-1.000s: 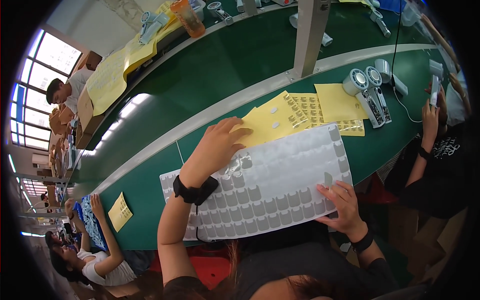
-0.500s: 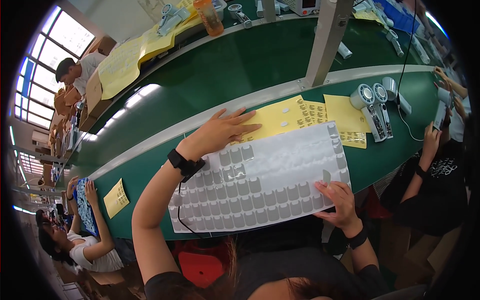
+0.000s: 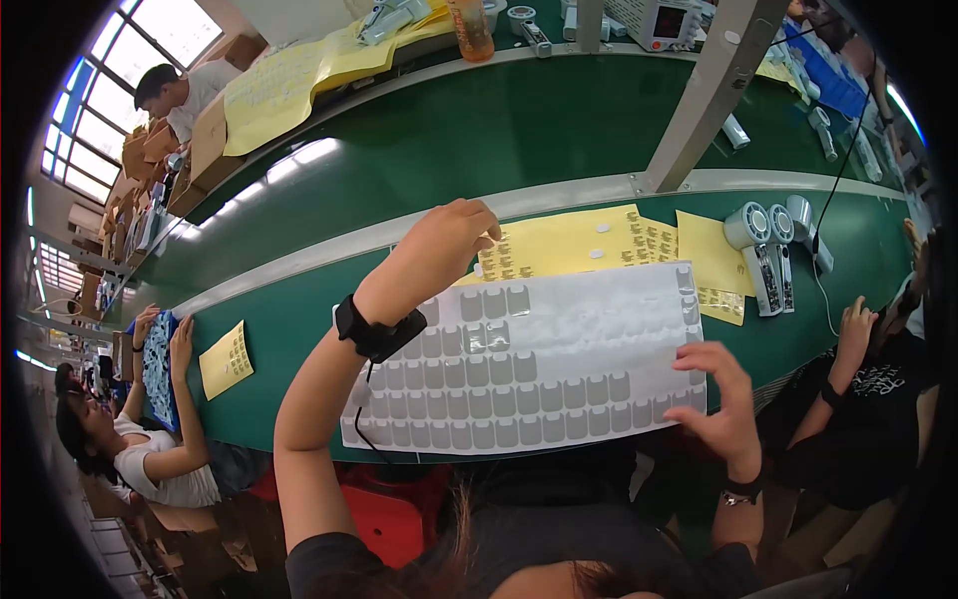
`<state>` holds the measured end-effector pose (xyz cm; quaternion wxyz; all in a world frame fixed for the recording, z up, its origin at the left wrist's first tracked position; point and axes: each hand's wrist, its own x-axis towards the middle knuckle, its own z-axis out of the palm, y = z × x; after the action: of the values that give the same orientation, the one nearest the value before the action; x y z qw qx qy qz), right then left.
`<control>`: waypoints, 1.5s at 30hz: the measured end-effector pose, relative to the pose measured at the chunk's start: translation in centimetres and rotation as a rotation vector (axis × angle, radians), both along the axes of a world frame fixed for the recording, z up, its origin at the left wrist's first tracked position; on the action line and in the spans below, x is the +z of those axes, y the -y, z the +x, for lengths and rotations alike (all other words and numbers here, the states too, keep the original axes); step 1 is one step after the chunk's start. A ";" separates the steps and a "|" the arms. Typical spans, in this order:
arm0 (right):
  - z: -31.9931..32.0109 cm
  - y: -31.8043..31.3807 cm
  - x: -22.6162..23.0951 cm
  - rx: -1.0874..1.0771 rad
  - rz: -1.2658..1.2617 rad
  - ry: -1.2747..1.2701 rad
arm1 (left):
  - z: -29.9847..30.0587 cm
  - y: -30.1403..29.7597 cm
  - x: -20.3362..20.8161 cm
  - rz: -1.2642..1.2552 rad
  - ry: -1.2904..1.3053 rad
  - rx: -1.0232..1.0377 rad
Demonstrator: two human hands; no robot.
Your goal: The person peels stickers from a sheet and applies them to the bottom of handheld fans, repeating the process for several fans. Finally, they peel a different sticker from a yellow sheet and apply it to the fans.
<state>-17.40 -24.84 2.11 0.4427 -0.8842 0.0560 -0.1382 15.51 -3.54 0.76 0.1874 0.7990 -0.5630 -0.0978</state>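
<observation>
A white backing sheet point(image 3: 599, 329) with rows of grey tab-shaped stickers point(image 3: 519, 399) lies on the green bench before me. Behind it is a yellow sheet point(image 3: 559, 240) bearing small dark-printed labels and a few white pieces. My left hand point(image 3: 461, 232) is over the left end of the yellow sheet, its fingers curled together; whatever they pinch is too small or hidden to name. At the right edge of the white sheet my right hand point(image 3: 726, 404) has its thumb and fingers apart, with nothing seen between them.
Another yellow sheet point(image 3: 711, 240) and several white handheld fans point(image 3: 760, 250) with a cable are to the right. A metal post point(image 3: 714, 100) rises from the bench rail. One co-worker point(image 3: 165, 439) handles a blue tray point(image 3: 160, 369) at left; another point(image 3: 848, 389) sits at right.
My left hand has gone from lying spread on the yellow sheet to curled fingers above its left end. My right hand has opened and moved right; the grey sticker it held no longer shows there.
</observation>
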 end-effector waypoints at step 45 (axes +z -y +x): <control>20.2 -3.8 -5.7 -0.027 -0.042 0.297 | -1.9 -1.5 -2.4 0.032 -0.129 0.203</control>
<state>2.83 -21.07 -3.64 0.4255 -0.8622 -0.0011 -0.2748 13.56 -2.06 -1.60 0.2192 0.8469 -0.4643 -0.1386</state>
